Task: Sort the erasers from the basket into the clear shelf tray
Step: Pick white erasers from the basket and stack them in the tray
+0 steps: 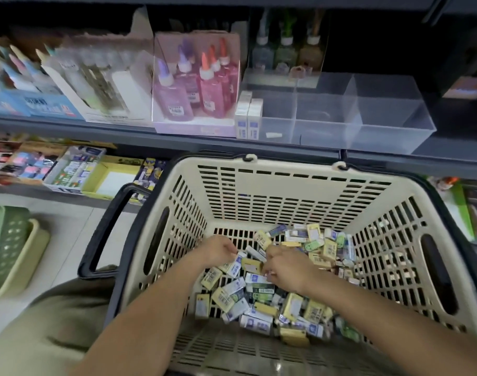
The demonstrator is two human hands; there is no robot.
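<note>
Both hands were down in the basket (286, 164) among the loose erasers (259, 294) (several dozen, too jumbled to count). The left hand (221, 251) seemed to pinch a blue-and-white eraser (238, 263); whether the curled right hand (289, 270) held anything, I could not tell. The clear tray (381, 126) lay above and ahead, lengthwise along the shelf (96, 128), nearer the right hand: three compartments, about four boxed erasers (248, 118) standing in the leftmost.
</note>
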